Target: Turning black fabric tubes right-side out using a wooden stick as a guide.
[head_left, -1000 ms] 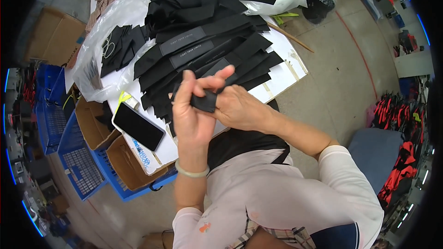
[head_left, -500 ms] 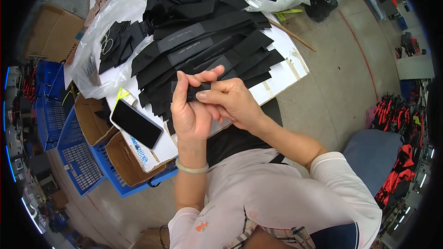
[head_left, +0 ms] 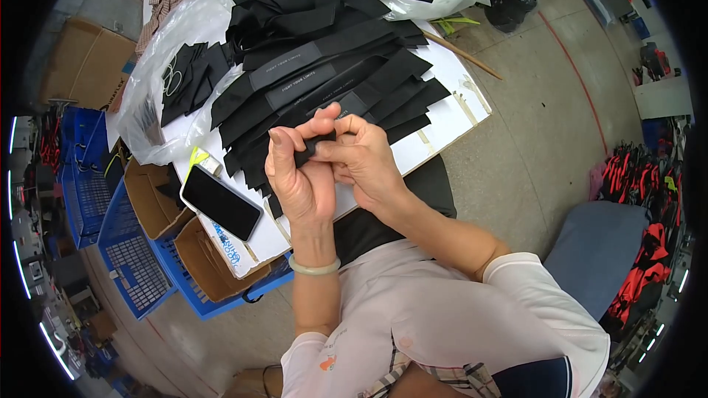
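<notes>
A small piece of black fabric (head_left: 303, 154) is held between my two hands, above the near edge of the table. My left hand (head_left: 304, 180) is turned palm up, with its thumb and curled fingers around the piece. From the right, my right hand (head_left: 370, 166) pinches the same piece by thumb and index finger. Much of the fabric is hidden by the fingers. Just beyond my hands lie overlapping black fabric strips (head_left: 276, 70), several with grey printed patches. Left of my left hand, a smartphone (head_left: 220, 201) lies with its dark screen up.
More black cloth (head_left: 295, 0) is heaped at the far side of the white tabletop (head_left: 450, 114). Clear plastic bags (head_left: 140, 121) lie at its left. Below the left edge stand blue crates (head_left: 136, 273) with cardboard boxes (head_left: 203, 254). A wooden stick (head_left: 472, 61) juts past the right edge.
Both hands have shifted slightly left, still holding the black fabric. My left fingers have curled in a little more. The view has moved slightly.
</notes>
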`<act>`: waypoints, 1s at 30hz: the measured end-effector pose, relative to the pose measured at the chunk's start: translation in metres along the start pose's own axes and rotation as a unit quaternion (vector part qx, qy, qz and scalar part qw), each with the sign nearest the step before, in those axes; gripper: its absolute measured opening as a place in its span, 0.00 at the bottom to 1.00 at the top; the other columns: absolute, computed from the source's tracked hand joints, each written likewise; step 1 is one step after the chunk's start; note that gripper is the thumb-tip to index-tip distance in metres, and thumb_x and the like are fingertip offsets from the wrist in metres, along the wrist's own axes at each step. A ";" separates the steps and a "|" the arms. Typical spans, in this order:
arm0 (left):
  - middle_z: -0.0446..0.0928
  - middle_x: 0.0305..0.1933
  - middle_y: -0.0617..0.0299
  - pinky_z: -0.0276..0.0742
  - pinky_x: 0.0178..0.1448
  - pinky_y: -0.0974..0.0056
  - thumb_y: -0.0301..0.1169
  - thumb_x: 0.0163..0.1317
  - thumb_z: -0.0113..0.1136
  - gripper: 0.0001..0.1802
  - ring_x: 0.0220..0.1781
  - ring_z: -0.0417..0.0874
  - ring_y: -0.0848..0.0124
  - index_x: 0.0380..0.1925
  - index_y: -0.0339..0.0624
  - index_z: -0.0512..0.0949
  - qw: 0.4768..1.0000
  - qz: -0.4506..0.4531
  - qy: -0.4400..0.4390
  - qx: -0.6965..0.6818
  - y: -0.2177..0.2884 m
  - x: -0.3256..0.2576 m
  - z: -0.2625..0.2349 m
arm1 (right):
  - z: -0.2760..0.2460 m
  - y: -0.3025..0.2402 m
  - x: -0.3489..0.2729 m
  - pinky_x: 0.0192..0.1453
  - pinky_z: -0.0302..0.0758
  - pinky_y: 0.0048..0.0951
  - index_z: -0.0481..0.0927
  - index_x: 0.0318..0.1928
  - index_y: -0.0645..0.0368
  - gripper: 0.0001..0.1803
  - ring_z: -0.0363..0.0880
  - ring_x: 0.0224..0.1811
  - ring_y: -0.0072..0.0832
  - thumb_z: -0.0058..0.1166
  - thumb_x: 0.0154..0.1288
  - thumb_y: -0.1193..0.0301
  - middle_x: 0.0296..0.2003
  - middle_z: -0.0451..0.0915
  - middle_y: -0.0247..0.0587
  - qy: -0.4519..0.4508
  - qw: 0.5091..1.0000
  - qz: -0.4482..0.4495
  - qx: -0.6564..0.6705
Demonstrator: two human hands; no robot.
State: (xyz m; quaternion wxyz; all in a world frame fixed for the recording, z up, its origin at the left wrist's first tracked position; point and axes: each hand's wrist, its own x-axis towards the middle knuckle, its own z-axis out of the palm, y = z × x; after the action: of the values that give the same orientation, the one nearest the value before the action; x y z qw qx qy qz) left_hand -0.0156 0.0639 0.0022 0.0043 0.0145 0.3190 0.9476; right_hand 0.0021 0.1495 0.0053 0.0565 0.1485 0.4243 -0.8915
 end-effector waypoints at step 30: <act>0.78 0.28 0.47 0.64 0.64 0.46 0.39 0.74 0.36 0.18 0.42 0.80 0.55 0.26 0.42 0.61 0.934 0.222 -0.013 0.279 0.011 -0.012 0.020 | -0.013 -0.004 -0.012 0.16 0.51 0.16 0.79 0.41 0.61 0.06 0.54 0.13 0.10 0.52 0.66 0.75 0.13 0.62 0.23 -0.203 0.964 0.129 0.110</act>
State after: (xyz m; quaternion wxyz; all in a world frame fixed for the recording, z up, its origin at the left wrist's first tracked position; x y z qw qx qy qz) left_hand -0.0032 0.0669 0.0242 -0.2064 0.0979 0.5593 0.7968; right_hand 0.0155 0.1617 0.0038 0.2393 0.0228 0.2800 -0.9294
